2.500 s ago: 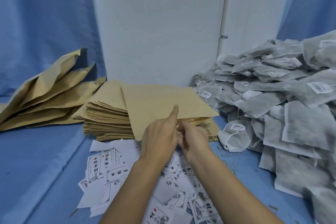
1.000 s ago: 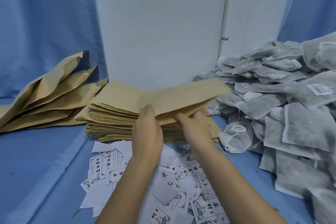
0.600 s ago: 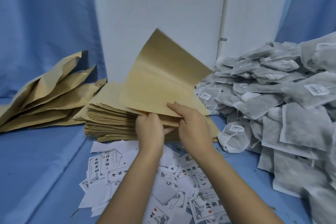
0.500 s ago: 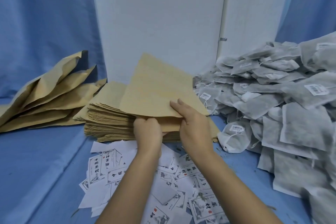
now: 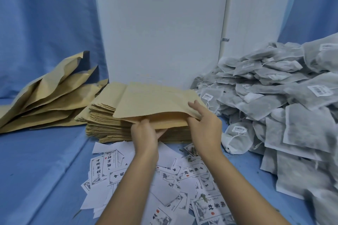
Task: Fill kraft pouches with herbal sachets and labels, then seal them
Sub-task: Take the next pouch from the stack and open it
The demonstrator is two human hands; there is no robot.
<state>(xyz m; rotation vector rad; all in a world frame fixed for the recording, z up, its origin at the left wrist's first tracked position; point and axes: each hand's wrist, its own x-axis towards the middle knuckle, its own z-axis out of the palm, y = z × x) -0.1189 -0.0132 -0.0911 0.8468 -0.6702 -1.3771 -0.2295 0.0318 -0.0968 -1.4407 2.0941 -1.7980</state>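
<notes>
The left hand (image 5: 146, 134) and the right hand (image 5: 204, 126) grip the near edge of a brown pouch (image 5: 155, 102), fingers (image 5: 194, 105) curled round it. The pouch lies on top of the stack (image 5: 106, 124).

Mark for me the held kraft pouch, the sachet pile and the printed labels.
held kraft pouch (image 5: 155, 100), head view, upper face.
sachet pile (image 5: 265, 104), head view, a middle sachet.
printed labels (image 5: 210, 208), head view, nearest label's face.

Forearms extended forward, close together; left hand (image 5: 145, 136) pinches kraft pouch (image 5: 155, 102) edge, right hand (image 5: 204, 126) fingers (image 5: 195, 106) grip it.
</notes>
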